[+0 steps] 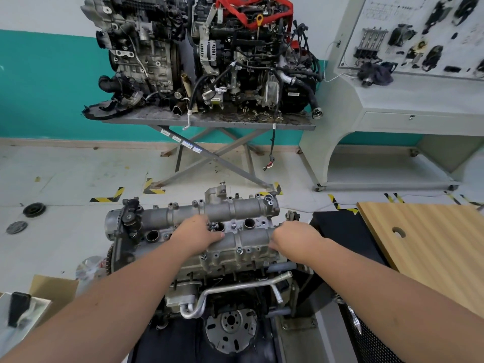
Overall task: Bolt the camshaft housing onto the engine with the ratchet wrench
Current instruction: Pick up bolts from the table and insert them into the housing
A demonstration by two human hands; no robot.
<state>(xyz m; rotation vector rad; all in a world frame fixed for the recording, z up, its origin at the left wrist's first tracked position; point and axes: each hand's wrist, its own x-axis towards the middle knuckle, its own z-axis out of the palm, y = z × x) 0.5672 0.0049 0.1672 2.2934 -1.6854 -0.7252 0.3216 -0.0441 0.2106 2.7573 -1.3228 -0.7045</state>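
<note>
Already seated on the engine [230,292] at lower centre of the frame, the camshaft housing [209,226] looks heavy, rigid cast metal, best steadied by its solid outer ribs. The left hand [199,233] pinches a small dark part beside a bore; the right hand [293,238] rests on the housing's right end, its grip unclear. No ratchet wrench shows.

Head-worn wide view, forward and down, near engine [209,244].
</note>
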